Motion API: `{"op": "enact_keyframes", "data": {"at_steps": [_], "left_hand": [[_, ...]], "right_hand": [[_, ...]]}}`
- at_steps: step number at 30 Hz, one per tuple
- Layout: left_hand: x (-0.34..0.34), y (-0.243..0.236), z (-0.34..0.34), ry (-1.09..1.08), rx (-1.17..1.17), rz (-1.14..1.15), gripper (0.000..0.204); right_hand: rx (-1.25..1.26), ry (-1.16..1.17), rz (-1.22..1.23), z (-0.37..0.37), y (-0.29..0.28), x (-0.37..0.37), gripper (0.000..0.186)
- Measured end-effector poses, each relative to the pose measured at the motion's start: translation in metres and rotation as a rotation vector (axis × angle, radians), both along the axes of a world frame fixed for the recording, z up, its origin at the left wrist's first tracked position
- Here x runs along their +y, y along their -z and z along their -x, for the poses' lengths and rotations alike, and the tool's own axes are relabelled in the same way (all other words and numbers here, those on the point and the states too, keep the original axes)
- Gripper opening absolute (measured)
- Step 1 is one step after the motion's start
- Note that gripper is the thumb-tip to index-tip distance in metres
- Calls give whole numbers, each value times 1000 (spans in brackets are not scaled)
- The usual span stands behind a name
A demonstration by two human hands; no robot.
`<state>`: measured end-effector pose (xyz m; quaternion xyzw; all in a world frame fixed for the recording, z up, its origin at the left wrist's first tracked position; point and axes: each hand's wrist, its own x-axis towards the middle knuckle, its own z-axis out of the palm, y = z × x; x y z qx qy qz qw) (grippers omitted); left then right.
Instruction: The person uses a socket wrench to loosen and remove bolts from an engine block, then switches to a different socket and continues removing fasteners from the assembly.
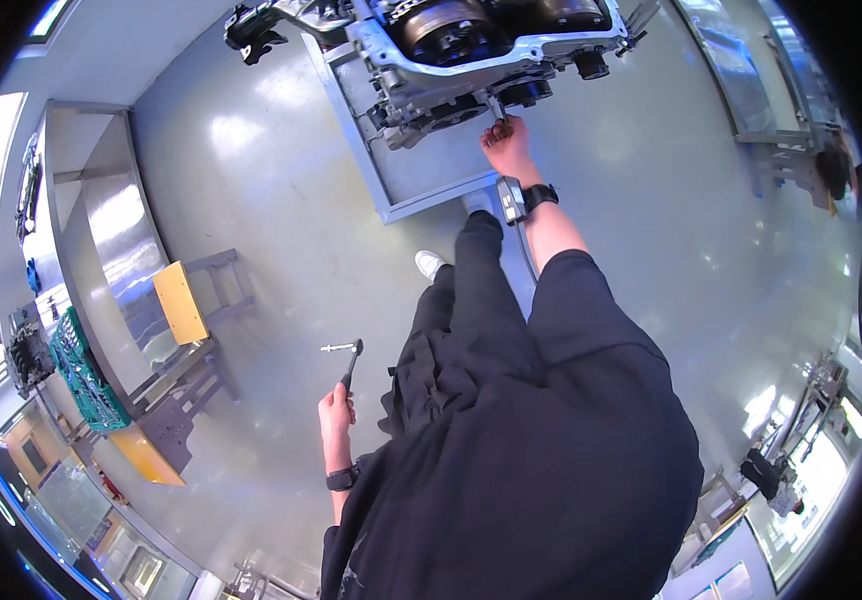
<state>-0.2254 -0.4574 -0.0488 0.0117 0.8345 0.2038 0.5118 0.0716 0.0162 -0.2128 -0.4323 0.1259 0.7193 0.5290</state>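
My left hand hangs low at my left side, closed round the dark handle of a ratchet wrench. A thin silver extension sticks out sideways from the wrench's head. My right hand reaches forward to the near, lower side of a partly stripped engine. Its fingers are bent together just below a black pulley, beside a small silver piece. Whatever the fingertips grip is too small to make out.
The engine sits over a grey metal-framed stand with a tray, close to my feet. On the left are a yellow-topped stool, a metal workbench and a green crate. Another bench stands at the far right.
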Motion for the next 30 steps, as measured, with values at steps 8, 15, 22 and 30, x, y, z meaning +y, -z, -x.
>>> {"op": "enact_keyframes", "data": {"at_steps": [8, 15, 22, 30], "left_hand": [[0, 4, 49, -95, -38, -57, 38], [21, -29, 112, -220, 8, -222, 38], [-2, -34, 223, -99, 317, -104, 41], [-7, -40, 354, -770, 169, -440, 23]], "right_hand": [[-108, -575, -322, 38, -84, -86, 30], [-430, -1100, -280, 145, -93, -143, 29], [-376, -1453, -321, 375, -105, -149, 20], [-184, -1560, -462, 663, -135, -120, 19]]}}
